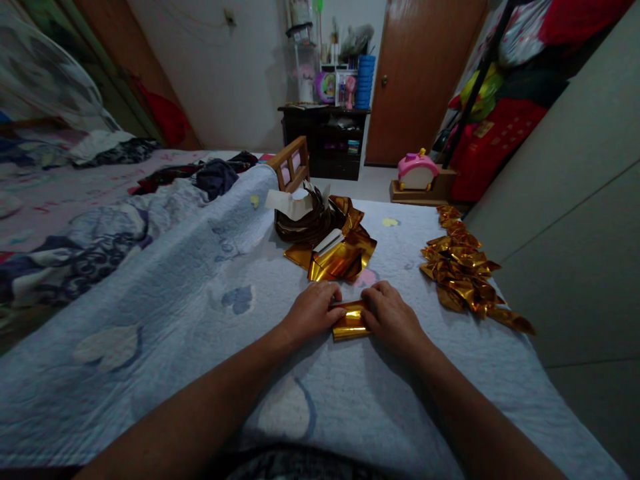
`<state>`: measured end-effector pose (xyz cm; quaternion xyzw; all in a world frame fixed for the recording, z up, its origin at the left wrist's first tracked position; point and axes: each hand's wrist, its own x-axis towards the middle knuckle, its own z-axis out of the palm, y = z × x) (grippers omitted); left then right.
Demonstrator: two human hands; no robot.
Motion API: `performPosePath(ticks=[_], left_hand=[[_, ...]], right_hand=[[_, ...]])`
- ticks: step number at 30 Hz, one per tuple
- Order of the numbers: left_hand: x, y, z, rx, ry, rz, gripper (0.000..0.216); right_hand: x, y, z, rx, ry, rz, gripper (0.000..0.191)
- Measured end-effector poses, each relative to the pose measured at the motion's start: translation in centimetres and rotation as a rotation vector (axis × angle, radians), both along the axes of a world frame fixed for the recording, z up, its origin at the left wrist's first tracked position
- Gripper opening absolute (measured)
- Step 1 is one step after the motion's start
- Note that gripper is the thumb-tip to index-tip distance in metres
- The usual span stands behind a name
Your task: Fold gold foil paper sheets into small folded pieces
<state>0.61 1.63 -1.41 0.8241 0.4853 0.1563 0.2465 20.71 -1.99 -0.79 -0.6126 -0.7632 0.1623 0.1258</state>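
A small sheet of gold foil paper [351, 322], folded or rolled along its near edge, lies on the pale blue quilt [215, 373]. My left hand [314, 308] grips its left end, thumb on top and fingers curled behind. At its right end my right hand [393, 316] holds on in the same way, with the fingertips partly hidden. Just beyond my hands lie loose gold foil sheets [350, 257], next to a dark, round-sided stack of papers [305, 223] with white pieces on it. To the right is a pile of folded gold foil pieces [460, 267].
Rumpled clothes and bedding [115, 220] cover the left side. A wooden headboard piece [293, 163] stands at the bed's far end. Beyond are a dark cabinet [323, 143], a brown door [425, 73] and a pink toy [418, 170]. A pale wardrobe [575, 233] flanks the right edge.
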Motion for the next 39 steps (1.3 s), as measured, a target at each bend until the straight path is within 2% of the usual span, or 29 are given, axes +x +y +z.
performPosePath(ticks=[4,6,11,15,18,26,32,39], left_hand=[[0.0,0.1,0.0,0.005,-0.105,0.010,0.007],[-0.1,0.1,0.0,-0.043,-0.192,0.006,0.007],[-0.1,0.0,0.2,-0.208,-0.428,-0.022,0.007],[-0.1,-0.2,0.6,-0.215,-0.501,-0.036,0.010],[-0.1,-0.4,1.0,-0.215,-0.543,-0.035,0.012],[-0.3,-0.6,1.1,-0.358,-0.676,-0.027,0.024],[-0.3,-0.6,1.2,-0.318,-0.671,-0.010,0.025],[-0.3,-0.8,1.4,-0.303,-0.634,0.002,0.027]], right_hand=[[0.2,0.1,-0.5,0.036,0.093,-0.002,0.017],[0.4,0.2,-0.8,0.047,0.199,-0.030,0.022],[0.9,0.7,-1.0,-0.102,0.658,-0.120,0.044],[1.3,0.9,-0.3,-0.284,0.915,-0.068,0.025],[1.4,0.9,0.0,-0.338,0.964,-0.046,0.020],[1.3,0.7,0.0,-0.321,1.147,-0.090,0.021],[1.1,0.5,1.0,-0.346,1.142,-0.082,0.022],[1.2,0.3,0.6,-0.316,1.072,-0.077,0.029]])
